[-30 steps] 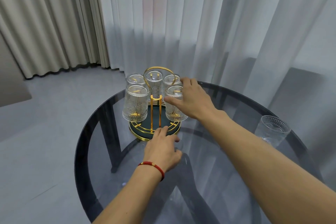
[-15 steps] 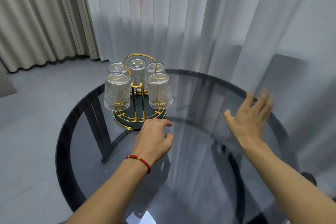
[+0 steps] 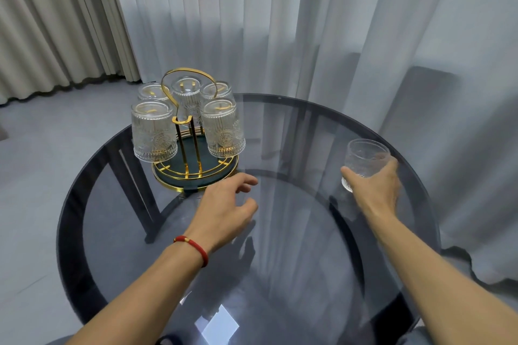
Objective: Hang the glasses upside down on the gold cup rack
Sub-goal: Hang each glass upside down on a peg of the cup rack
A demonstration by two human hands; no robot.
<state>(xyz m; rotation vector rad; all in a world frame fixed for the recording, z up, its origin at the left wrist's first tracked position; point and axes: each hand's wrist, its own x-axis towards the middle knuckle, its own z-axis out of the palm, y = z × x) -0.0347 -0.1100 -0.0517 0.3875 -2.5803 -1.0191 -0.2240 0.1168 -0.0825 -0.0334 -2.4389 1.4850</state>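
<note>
The gold cup rack (image 3: 187,131) with a loop handle and a dark round base stands at the table's far left. Several clear embossed glasses hang upside down on it, among them a front-left glass (image 3: 154,131) and a front-right glass (image 3: 223,129). One more clear glass (image 3: 364,158) stands upright near the table's right edge, and my right hand (image 3: 377,185) is wrapped around it. My left hand (image 3: 227,210), with a red cord on the wrist, rests just in front of the rack's base with loosely curled fingers and holds nothing.
The round smoked-glass table (image 3: 294,246) has a dark rim and dark legs showing through. Sheer grey curtains hang close behind its far and right edges. Beige curtains hang at the far left over a grey floor.
My right hand left the front-right hanging glass, swung across to the right side of the table and closed on the upright glass. My left hand stayed by the rack's base.
</note>
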